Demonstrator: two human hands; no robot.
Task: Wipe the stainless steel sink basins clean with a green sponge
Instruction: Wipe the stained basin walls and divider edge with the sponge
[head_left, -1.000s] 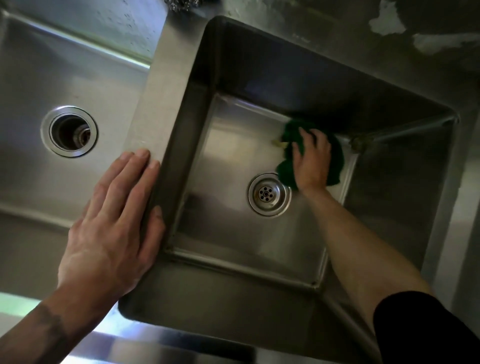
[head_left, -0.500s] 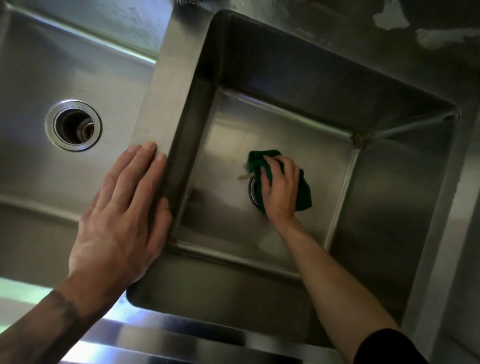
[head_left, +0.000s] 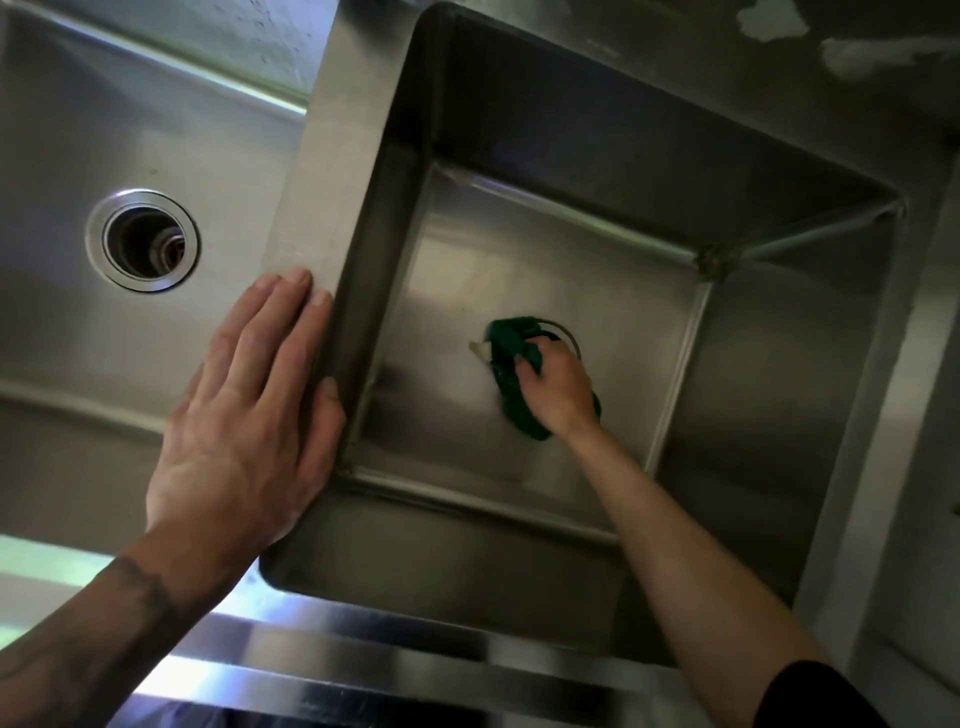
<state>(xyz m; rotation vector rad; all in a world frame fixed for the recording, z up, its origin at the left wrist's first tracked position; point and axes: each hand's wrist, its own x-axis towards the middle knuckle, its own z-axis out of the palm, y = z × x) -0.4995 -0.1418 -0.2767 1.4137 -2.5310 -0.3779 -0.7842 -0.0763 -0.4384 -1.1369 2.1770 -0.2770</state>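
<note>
Your left hand (head_left: 244, 415) sits left of centre, palm down and flat, fingers straight and together pointing to the upper right, thumb splayed to the right. Left forearm (head_left: 93, 634) comes in from the lower left corner, dark marking near the wrist. Your right hand (head_left: 558, 387) is right of centre, back up, fingers curled round the green sponge (head_left: 506, 343). Right forearm (head_left: 675, 545) runs straight to the lower right, dark sleeve (head_left: 821, 696) at the frame's edge.

My right hand (head_left: 558, 387), slightly blurred, covers much of the green sponge (head_left: 506, 364) and the drain (head_left: 570, 336) beneath it; only a rim arc shows past my fingers.
</note>
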